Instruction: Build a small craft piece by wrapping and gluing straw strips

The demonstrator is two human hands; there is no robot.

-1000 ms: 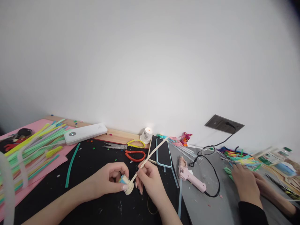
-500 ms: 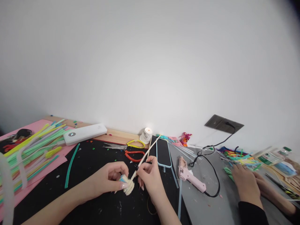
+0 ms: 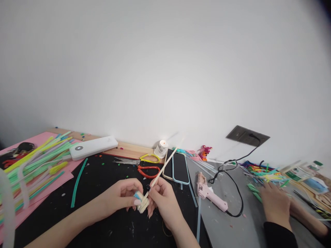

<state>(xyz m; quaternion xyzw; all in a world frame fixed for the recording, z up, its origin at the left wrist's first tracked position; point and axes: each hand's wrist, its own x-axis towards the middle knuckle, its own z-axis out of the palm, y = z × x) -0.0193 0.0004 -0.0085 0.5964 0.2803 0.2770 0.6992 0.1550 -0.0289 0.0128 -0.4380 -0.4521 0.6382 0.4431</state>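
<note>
Between my fingertips, low in the middle, is a small cream pipe-cleaner coil [image 3: 143, 206] with a light blue part at its upper left. My left hand [image 3: 117, 196] pinches it from the left, thumb and fingers closed on it. From the coil a long cream pipe cleaner [image 3: 165, 164] runs up and to the right. My right hand [image 3: 164, 198] grips this pipe cleaner near the coil, with thumb and fingers closed round it. A small black spot shows by the right thumb tip. Part of the coil is hidden by my fingers.
Beyond my hands lie scissors [image 3: 148, 171], a white paper cup [image 3: 161, 149] and two phones [image 3: 180, 168]. A pink glue gun [image 3: 212, 197] with a black cord is at right. Pipe cleaners [image 3: 38, 165] and a white device [image 3: 94, 147] lie left. Another person's hands [image 3: 275, 201] work far right.
My right hand has shifted slightly left and down, closer to the coil, and the coil has turned a little. The co-worker's hands have moved slightly.
</note>
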